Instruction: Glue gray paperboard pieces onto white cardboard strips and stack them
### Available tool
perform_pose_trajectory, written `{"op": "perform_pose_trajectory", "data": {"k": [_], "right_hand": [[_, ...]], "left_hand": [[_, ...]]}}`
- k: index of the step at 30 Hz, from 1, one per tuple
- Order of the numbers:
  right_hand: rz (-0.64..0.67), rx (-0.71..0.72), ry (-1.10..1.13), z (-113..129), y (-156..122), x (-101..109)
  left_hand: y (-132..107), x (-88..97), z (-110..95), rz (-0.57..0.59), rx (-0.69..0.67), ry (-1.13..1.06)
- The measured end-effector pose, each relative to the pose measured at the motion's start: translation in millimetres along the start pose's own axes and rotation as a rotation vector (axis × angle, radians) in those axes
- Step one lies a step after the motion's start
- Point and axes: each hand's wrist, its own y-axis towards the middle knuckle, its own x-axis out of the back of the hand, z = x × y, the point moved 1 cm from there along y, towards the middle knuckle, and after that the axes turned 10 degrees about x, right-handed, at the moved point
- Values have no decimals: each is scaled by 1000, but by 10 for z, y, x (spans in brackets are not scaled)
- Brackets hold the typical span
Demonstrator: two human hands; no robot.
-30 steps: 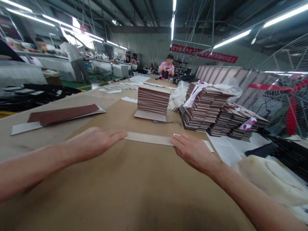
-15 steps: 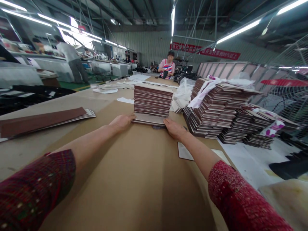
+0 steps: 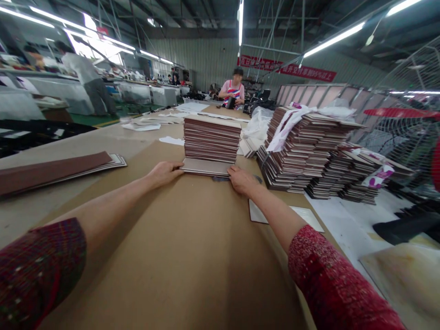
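A low pile of flat grey-topped boards (image 3: 205,166) lies on the brown table covering, against the front of a tall stack of brown-edged boards (image 3: 212,140). At the low pile's left end, my left hand (image 3: 165,173) holds the corner between thumb and fingers. My right hand (image 3: 243,180) grips the right end the same way, its fingertips partly hidden. Under the right end a dark flat piece (image 3: 220,178) peeks out. Close to my right forearm lies a white panel with a dark edge (image 3: 257,213).
Large uneven stacks of boards (image 3: 295,156) rise on the right, with white and purple strips over them. Long brown strips (image 3: 55,169) lie at left. Paper sheets (image 3: 147,123) and a co-worker (image 3: 233,91) are farther back. A wire fan guard (image 3: 398,123) stands at far right.
The view has shifted slightly, so things sit a little further left and higher. Both hands remain at the ends of the low pile; the left fingers look a bit straighter.
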Motion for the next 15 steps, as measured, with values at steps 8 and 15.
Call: {"op": "perform_pose_trajectory", "data": {"k": [8,15], "right_hand": [[-199,-218,22,-227,-1134,311],[-114,-657,129,-395,-2666,180]], "left_hand": [[-330,224,-357,-86,-142,-38],[-891,-161,-1559,143,-502,-108]]}}
